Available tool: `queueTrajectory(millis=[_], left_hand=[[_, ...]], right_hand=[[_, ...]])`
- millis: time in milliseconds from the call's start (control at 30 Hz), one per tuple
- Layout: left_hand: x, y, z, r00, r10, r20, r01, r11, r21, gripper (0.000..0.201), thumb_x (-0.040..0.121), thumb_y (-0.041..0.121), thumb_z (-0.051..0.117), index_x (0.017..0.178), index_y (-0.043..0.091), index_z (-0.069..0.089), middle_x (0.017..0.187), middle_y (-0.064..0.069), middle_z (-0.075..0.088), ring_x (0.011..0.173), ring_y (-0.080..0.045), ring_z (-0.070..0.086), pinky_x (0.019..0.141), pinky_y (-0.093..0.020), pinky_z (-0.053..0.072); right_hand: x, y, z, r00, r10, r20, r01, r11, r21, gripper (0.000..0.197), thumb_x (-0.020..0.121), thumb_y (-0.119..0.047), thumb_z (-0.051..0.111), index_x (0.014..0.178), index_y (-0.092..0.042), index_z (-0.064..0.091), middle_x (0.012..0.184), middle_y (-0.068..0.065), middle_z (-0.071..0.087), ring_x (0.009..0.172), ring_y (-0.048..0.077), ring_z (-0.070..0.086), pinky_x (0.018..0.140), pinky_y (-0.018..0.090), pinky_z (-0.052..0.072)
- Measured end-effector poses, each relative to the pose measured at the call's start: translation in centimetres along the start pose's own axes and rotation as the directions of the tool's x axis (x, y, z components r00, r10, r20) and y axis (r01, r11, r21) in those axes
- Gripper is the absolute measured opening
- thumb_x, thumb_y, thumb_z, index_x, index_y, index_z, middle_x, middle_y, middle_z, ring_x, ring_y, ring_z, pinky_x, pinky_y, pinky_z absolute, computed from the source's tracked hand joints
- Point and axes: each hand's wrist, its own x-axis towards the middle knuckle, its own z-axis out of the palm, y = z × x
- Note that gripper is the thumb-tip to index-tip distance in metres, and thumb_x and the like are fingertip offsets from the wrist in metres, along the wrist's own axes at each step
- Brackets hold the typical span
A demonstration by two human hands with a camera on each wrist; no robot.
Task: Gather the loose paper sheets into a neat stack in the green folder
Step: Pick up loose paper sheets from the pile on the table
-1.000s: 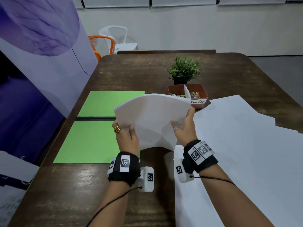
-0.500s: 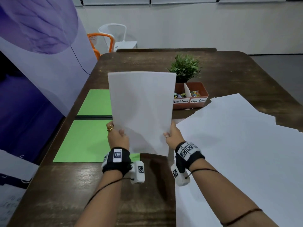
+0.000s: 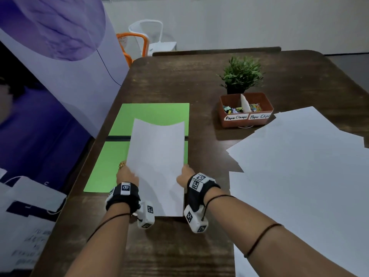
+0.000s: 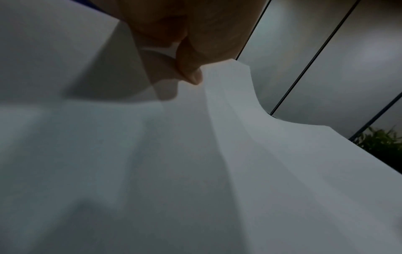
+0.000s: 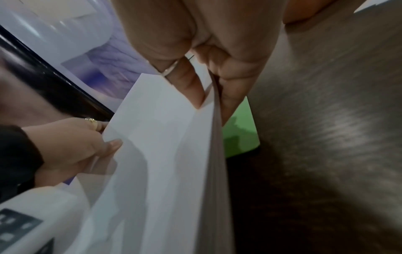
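Head view: left hand is clamped on the left edge of the paper stack, thumb on top; right hand pinches the right edge. Stack is held over the open green folder on the tabletop, far edge sagging. Loose sheets are spread at right.

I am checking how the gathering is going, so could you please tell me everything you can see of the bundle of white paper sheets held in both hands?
The bundle of plain white paper sheets is several sheets thick, its edges squared on the right side. It stands upright, its lower edge down by the dark wooden table just before the open green folder; contact is unclear. Its top edge sags in the middle. The left hand and right hand pinch its sides.
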Motion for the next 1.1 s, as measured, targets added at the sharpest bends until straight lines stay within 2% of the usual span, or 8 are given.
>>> queueTrajectory(millis=[267,367,500,633,733,867,1000,1100], left_hand=[[0.1,-3.3,2.8,0.992,-0.068,0.109,0.051,0.987,0.151,0.042,0.081,-0.009,0.052,0.122,-0.005,0.044,0.117,-0.025,0.057,0.110,-0.038,0.054,0.094,-0.040,0.045],[-0.7,-3.6,3.1,0.997,-0.045,0.067,0.024,0.956,0.291,0.068,0.083,0.003,0.060,0.141,0.012,0.027,0.134,-0.018,0.037,0.120,-0.035,0.039,0.098,-0.044,0.038],[-2.1,-2.0,3.0,0.997,0.068,0.030,-0.074,0.911,0.407,0.090,0.085,0.036,0.064,0.149,0.028,0.001,0.144,-0.015,0.021,0.127,-0.033,0.028,0.101,-0.044,0.030],[-4.4,1.5,4.2,0.977,0.202,0.066,-0.212,0.903,0.373,0.089,0.085,0.038,0.062,0.149,0.028,0.001,0.144,-0.012,0.021,0.129,-0.031,0.025,0.101,-0.044,0.030],[-7.5,5.0,6.8,0.941,0.316,0.122,-0.338,0.894,0.293,0.087,0.084,0.035,0.063,0.148,0.028,0.005,0.143,-0.009,0.022,0.129,-0.031,0.025,0.101,-0.043,0.030],[-13.3,10.0,11.4,0.831,0.484,0.276,-0.538,0.825,0.175,0.075,0.085,0.032,0.062,0.146,0.029,0.018,0.140,-0.006,0.025,0.127,-0.027,0.028,0.101,-0.041,0.032],[-19.0,13.8,16.7,0.590,0.585,0.556,-0.762,0.632,0.144,0.063,0.088,0.033,0.058,0.143,0.028,0.029,0.149,-0.006,0.019,0.135,-0.025,0.022,0.107,-0.036,0.029],[-22.4,16.3,20.8,0.427,0.530,0.732,-0.863,0.481,0.155,0.073,0.090,0.041,0.055,0.148,0.026,0.016,0.157,-0.007,-0.002,0.144,-0.026,0.003,0.114,-0.038,0.017]], right_hand=[[0.4,1.9,2.2,0.996,0.079,0.040,-0.074,0.991,-0.111,0.058,0.087,-0.017,0.046,0.138,-0.003,0.023,0.140,0.016,0.040,0.125,0.030,0.045,0.104,0.035,0.038],[-0.1,2.7,1.8,0.999,0.044,-0.004,-0.044,0.988,-0.149,0.056,0.088,-0.020,0.053,0.134,-0.003,0.027,0.138,0.015,0.040,0.124,0.030,0.045,0.100,0.033,0.041],[-1.6,4.6,-1.0,0.985,-0.076,-0.153,0.069,0.996,-0.052,0.054,0.087,-0.027,0.062,0.127,-0.008,0.032,0.127,0.014,0.049,0.114,0.028,0.054,0.092,0.031,0.043],[-3.7,9.6,-4.9,0.891,-0.151,-0.428,0.159,0.987,-0.015,0.045,0.086,-0.018,0.061,0.125,-0.010,0.040,0.126,0.014,0.047,0.114,0.028,0.050,0.094,0.031,0.039],[-5.4,15.2,-8.3,0.817,-0.128,-0.562,0.122,0.991,-0.049,0.040,0.086,-0.009,0.058,0.123,-0.005,0.046,0.127,0.016,0.043,0.118,0.031,0.043,0.096,0.031,0.034],[-8.4,23.6,-12.5,0.760,0.062,-0.647,-0.092,0.996,-0.012,0.043,0.091,-0.010,0.050,0.133,-0.008,0.042,0.146,0.014,0.025,0.132,0.030,0.028,0.100,0.031,0.032],[-11.3,31.5,-15.4,0.786,0.264,-0.559,-0.350,0.935,-0.051,0.065,0.093,-0.031,0.052,0.148,-0.016,0.020,0.157,0.009,-0.002,0.145,0.026,-0.003,0.114,0.035,0.018],[-12.8,35.1,-16.2,0.802,0.391,-0.452,-0.503,0.850,-0.156,0.086,0.088,-0.059,0.046,0.150,-0.020,0.001,0.157,0.008,-0.010,0.144,0.031,-0.009,0.116,0.043,0.017]])
